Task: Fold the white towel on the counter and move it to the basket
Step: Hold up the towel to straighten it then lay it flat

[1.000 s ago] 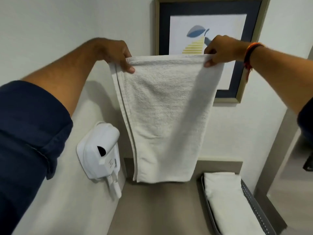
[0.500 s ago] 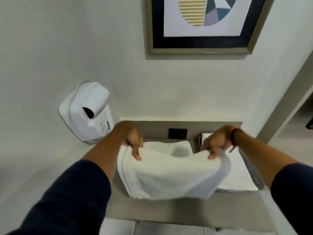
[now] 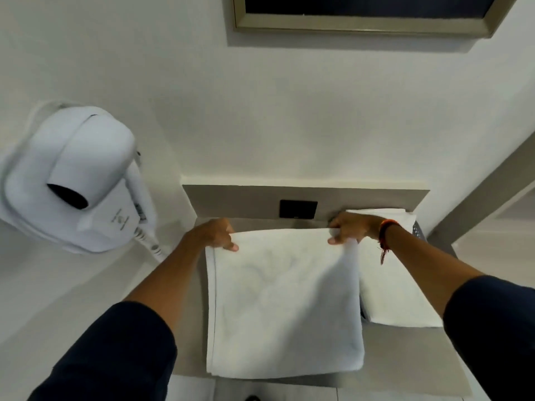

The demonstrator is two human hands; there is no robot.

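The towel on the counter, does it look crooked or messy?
Mostly neat. The white towel lies flat on the counter, both hands gripping its far corners. Its near edge pokes slightly past the counter's front, and the right far corner is bunched up.

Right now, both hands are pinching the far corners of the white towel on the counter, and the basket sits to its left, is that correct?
Not quite: in the head view the basket sits to the right of the white towel. The left hand and right hand do pinch its far corners on the counter.

Hotel-style bathroom nook: wall-mounted white hair dryer (image 3: 72,180), grey counter (image 3: 405,357) with black wall socket (image 3: 298,209), framed picture (image 3: 362,15), basket (image 3: 418,230) holding folded white towels (image 3: 396,290).
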